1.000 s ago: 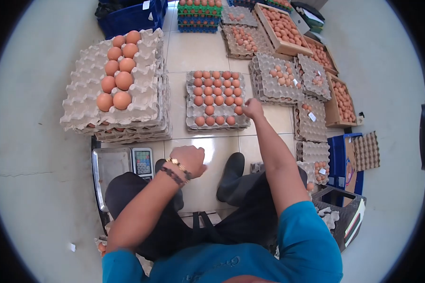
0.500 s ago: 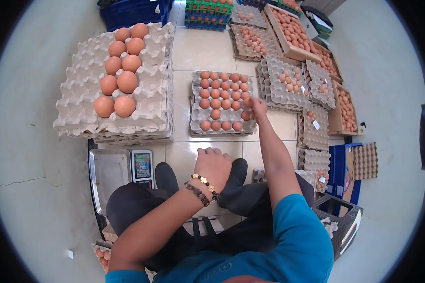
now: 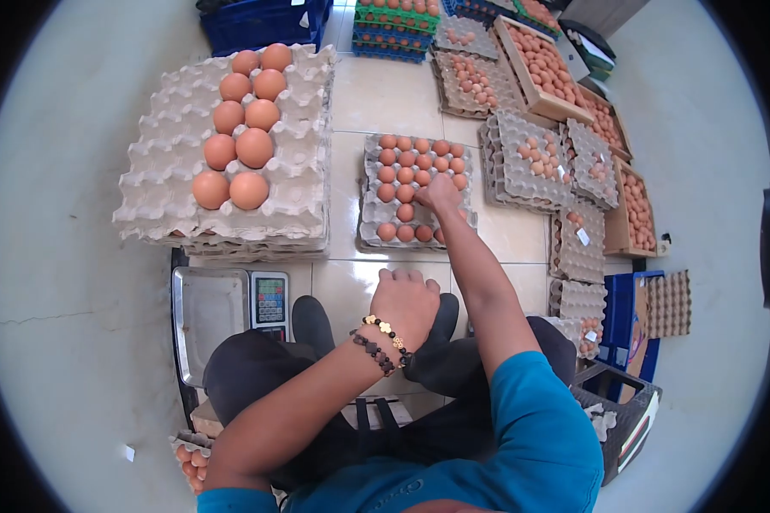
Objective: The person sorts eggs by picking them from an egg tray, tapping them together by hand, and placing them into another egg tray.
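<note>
My right hand (image 3: 441, 197) reaches over the right part of a grey pulp egg tray (image 3: 372, 209) on the tiled floor, with its fingers bent down and closed at a brown egg, mostly hidden under them. Rows of brown eggs (image 3: 405, 193) fill much of this tray, with some bare cups in the lower rows. Wearing two bead bracelets (image 3: 383, 344), my left hand (image 3: 405, 301) hovers between my knees, nearer to me than the tray. Its fingers curl under, and whatever they hold, if anything, is hidden.
To the left rises a tall stack of pulp trays (image 3: 304, 171) with two columns of eggs on top. A scale (image 3: 270, 303) with a metal pan (image 3: 212, 321) sits below it. More egg trays (image 3: 509, 175) and wooden crates (image 3: 565, 109) of eggs line the right side.
My right hand has moved left from the tray's right edge to over its lower rows. My left hand keeps its curled pose. The whole view has shifted slightly.
</note>
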A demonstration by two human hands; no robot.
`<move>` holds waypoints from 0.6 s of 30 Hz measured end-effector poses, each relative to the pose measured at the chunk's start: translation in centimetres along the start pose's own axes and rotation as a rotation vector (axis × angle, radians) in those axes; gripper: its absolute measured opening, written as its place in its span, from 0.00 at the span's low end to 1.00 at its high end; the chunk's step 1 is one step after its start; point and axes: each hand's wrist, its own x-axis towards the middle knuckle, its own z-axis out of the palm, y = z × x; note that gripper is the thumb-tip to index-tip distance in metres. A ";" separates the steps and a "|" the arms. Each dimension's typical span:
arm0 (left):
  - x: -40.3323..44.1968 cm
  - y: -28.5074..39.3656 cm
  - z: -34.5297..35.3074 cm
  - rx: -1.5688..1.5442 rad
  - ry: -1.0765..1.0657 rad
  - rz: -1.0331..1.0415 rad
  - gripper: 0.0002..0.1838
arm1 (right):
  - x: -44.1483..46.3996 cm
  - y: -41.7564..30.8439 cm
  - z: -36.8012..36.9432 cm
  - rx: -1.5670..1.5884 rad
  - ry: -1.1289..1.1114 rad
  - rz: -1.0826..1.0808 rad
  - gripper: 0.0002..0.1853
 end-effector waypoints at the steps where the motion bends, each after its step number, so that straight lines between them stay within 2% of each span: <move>1: -0.1 -0.1 -0.2 -0.019 0.008 0.005 0.19 | 0.0 -0.1 0.0 -0.017 0.013 -0.012 0.21; 2: -0.2 -0.3 -0.7 -0.036 0.017 0.011 0.18 | 0.0 0.0 -0.2 -0.033 0.028 -0.024 0.20; 5: 0.0 -1.6 -1.4 -0.049 0.126 0.013 0.16 | 2.1 3.4 0.5 0.477 -0.137 -0.087 0.17; 7: 0.5 -2.7 -2.4 -0.100 0.192 -0.018 0.14 | 1.5 4.0 -2.8 0.652 -0.427 -0.096 0.16; 9: 1.3 -4.3 -3.1 -0.362 0.326 -0.029 0.16 | 0.4 3.9 -6.6 0.796 -0.657 -0.158 0.12; 12: 2.1 -5.1 -4.9 -0.873 0.453 -0.060 0.22 | -4.4 1.4 -13.2 0.768 -0.859 -0.428 0.12; 13: 2.1 -5.1 -5.6 -1.062 0.479 -0.072 0.25 | -6.6 0.4 -15.2 0.745 -0.847 -0.522 0.13; 16: 1.5 -5.2 -8.0 -1.690 0.167 -0.013 0.34 | -13.8 -2.5 -20.2 0.621 -0.783 -0.769 0.13; 17: 2.0 -5.1 -7.3 -1.897 0.093 0.165 0.37 | -15.9 -3.3 -21.5 0.546 -0.749 -0.819 0.14; 18: 2.1 -4.7 -7.0 -1.963 0.062 0.192 0.37 | -17.3 -3.7 -22.1 0.469 -0.712 -0.866 0.14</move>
